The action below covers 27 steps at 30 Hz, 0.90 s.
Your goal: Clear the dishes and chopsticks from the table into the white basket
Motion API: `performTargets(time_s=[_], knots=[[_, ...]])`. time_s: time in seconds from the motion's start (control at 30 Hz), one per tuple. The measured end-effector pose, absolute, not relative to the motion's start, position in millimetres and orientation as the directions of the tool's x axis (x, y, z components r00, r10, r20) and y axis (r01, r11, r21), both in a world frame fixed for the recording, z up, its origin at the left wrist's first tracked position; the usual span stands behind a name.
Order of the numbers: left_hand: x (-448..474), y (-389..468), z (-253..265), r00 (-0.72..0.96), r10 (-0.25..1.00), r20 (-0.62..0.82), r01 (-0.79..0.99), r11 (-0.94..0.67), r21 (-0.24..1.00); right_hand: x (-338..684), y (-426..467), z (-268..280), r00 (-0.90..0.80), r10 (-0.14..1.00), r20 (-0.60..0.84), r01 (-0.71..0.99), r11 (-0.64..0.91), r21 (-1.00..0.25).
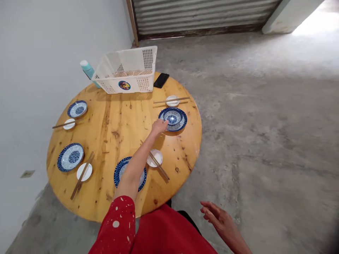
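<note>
My left hand [159,126] reaches across the round table, its fingers closed on the near-left rim of a small blue-and-white bowl [173,117]. That bowl sits within a blue-rimmed plate [182,125]. Just behind, a pair of chopsticks [185,98] rests across a small white dish [172,103]. Under my left forearm is another blue-patterned plate [143,178], partly covered by the arm. Beside it, chopsticks [160,166] lie over a white dish [158,155]. Off the table's right side, my right hand [219,218] hangs over the floor, empty, with fingers loosely apart.
On the round wooden table [129,123], a white plastic basket [135,83] stands at the back, between a light-blue bottle [88,70] and a black phone [161,80]. Leftward are two blue-patterned plates [77,109] with white dishes [85,172] and chopsticks. A wall [53,42] borders the left.
</note>
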State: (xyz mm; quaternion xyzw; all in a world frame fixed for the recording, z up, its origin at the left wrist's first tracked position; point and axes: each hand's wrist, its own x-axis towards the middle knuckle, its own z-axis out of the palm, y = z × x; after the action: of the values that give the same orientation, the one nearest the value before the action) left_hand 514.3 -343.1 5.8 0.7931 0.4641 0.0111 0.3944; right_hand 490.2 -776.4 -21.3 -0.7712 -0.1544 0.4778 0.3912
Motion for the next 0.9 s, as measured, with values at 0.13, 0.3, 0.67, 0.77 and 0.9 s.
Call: performTargets(time_s=[0.13, 0.3, 0.67, 0.77, 0.9], knots=[[536, -339, -22, 0.518, 0.737, -0.433, 0.725, -0.109, 0.681, 522, -765, -22, 0.509, 0.602, -0.615, -0.131, -0.652, -0.746], [543, -343, -29, 0.473, 0.742, -0.475, 0.715, -0.008, 0.699, 573, -723, -18, 0.517, 0.651, -0.556, -0.059, -0.621, -0.782], [557, -359, -23, 0.311, 0.777, -0.548, 0.675, 0.225, 0.703, 712, -512, 2, 0.501, 0.836, -0.223, 0.184, -0.356, -0.916], [558, -359, -19, 0.276, 0.781, -0.561, 0.689, 0.246, 0.682, 740, -472, -2, 0.48, 0.861, -0.168, 0.289, -0.336, -0.896], [539, -375, 0, 0.187, 0.869, -0.458, 0.739, 0.183, 0.648, 760, -445, -11, 0.37, 0.908, -0.195, 0.425, -0.352, -0.834]])
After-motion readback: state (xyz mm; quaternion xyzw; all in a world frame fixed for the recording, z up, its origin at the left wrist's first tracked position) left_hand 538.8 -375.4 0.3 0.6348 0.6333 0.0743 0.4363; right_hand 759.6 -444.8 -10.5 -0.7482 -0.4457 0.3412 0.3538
